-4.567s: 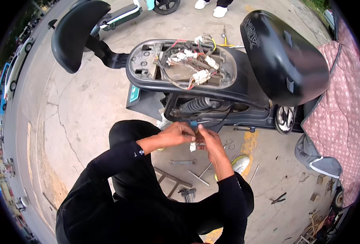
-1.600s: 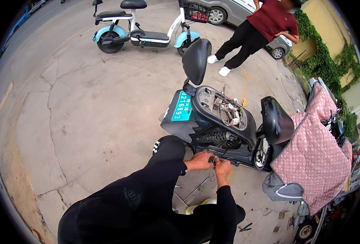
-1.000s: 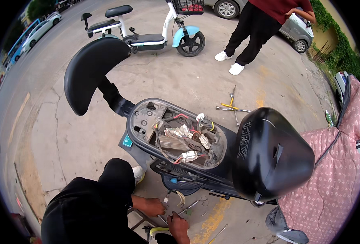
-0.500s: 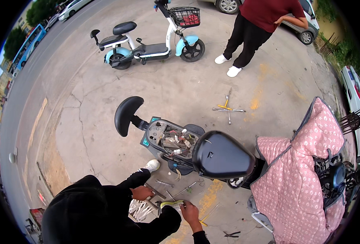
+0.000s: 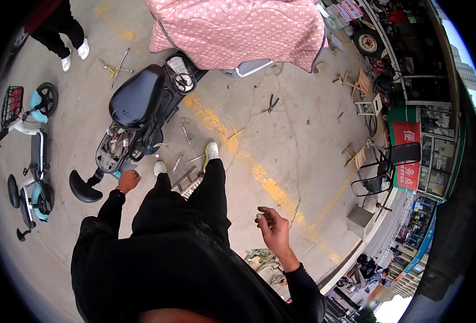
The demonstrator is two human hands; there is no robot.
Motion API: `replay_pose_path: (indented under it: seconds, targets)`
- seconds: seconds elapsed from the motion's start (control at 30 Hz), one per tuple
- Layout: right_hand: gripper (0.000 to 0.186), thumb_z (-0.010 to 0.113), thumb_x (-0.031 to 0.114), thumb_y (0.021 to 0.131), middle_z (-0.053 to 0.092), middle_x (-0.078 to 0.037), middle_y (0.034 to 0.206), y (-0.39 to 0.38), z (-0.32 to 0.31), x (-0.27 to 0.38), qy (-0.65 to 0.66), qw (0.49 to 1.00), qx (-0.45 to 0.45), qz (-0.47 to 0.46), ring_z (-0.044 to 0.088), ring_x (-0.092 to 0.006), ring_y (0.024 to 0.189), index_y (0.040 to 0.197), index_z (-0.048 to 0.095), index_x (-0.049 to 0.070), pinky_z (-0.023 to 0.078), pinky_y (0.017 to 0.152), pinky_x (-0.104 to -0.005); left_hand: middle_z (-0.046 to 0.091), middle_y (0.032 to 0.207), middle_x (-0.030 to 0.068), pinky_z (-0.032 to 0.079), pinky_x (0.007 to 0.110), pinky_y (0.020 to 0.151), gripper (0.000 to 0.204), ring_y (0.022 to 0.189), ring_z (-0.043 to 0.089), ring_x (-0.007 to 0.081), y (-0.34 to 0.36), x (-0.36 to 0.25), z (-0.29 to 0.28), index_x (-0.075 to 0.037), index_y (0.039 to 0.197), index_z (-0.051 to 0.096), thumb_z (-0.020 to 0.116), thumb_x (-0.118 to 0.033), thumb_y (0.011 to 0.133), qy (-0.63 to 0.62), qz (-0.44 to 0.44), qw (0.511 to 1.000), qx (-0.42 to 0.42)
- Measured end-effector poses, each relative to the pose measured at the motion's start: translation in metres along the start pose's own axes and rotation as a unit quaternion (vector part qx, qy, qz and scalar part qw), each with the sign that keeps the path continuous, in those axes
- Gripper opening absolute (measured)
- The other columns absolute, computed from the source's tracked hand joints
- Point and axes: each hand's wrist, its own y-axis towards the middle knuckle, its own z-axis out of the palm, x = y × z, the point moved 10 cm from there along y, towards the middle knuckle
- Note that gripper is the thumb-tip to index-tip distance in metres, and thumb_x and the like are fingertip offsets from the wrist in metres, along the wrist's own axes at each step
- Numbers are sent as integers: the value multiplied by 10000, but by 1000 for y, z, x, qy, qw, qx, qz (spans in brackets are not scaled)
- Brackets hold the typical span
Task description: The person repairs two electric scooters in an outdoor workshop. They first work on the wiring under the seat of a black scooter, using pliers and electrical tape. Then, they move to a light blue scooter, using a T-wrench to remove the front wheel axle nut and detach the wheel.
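My left hand (image 5: 129,181) is beside the tail of a black electric scooter (image 5: 136,96), close to its teal rear part. Its fingers are mostly hidden behind the back of the hand. Out to the right, my right hand (image 5: 274,231) hangs over the pavement, its slightly bent fingers apart and nothing in them. The scooter's rear compartment (image 5: 117,144) lies uncovered, showing wires and connectors. A black backrest (image 5: 84,187) sticks out behind it. Between my legs is a low stool (image 5: 184,178), partly covered by my trousers.
Near my feet lie a wrench (image 5: 178,161) and a yellow-handled T-shaped tool (image 5: 235,133). Pliers (image 5: 271,103) are farther ahead, and a cross wrench (image 5: 116,68) lies beyond the scooter. A pink quilted cover (image 5: 238,32) drapes the scooter's front. A black chair (image 5: 388,167) stands right.
I have risen from a low position and turned right, so the scooter now appears farther left. My left hand has left the stool; my right hand has moved away from my shoe.
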Motion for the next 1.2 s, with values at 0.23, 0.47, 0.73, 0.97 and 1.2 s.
replay_pose_path:
  seconds: [0.23,0.47,0.73,0.97,1.2]
  targets:
    - [284,615,229,928,699,-194,811,213,159,-236,62,998,14,1,696,-306,724,1072,660,-12,547,646,-408,706,884,180,532,455,765,262,853,667,384,34,-59,-41,-42,889,730,686,-291,818,93,-17,995,36]
    - [316,595,269,918,724,-132,852,317,109,-315,77,987,138,16,717,-202,674,1011,695,-15,556,686,-333,716,800,179,553,385,686,224,748,704,322,15,-75,-24,-31,857,738,639,-225,806,-13,-41,999,20]
    - [353,608,262,922,737,-136,891,240,-140,-427,200,963,-85,159,723,-194,751,1093,679,-40,571,715,-313,743,929,118,560,407,781,360,840,709,307,85,-257,54,-75,982,757,665,-378,811,96,-45,953,284]
    - [286,620,221,910,707,-128,804,155,-163,-577,240,913,-59,324,692,-195,673,978,697,-47,544,571,-317,723,928,176,557,377,773,211,851,698,321,265,-510,18,-26,911,744,672,-212,839,-8,15,990,141]
    - [287,647,221,914,714,-123,891,291,-248,-617,257,929,1,267,698,-203,757,1009,691,-46,573,673,-325,704,992,151,557,395,679,328,813,685,256,351,-562,122,-69,1122,700,665,-272,867,277,424,815,281]
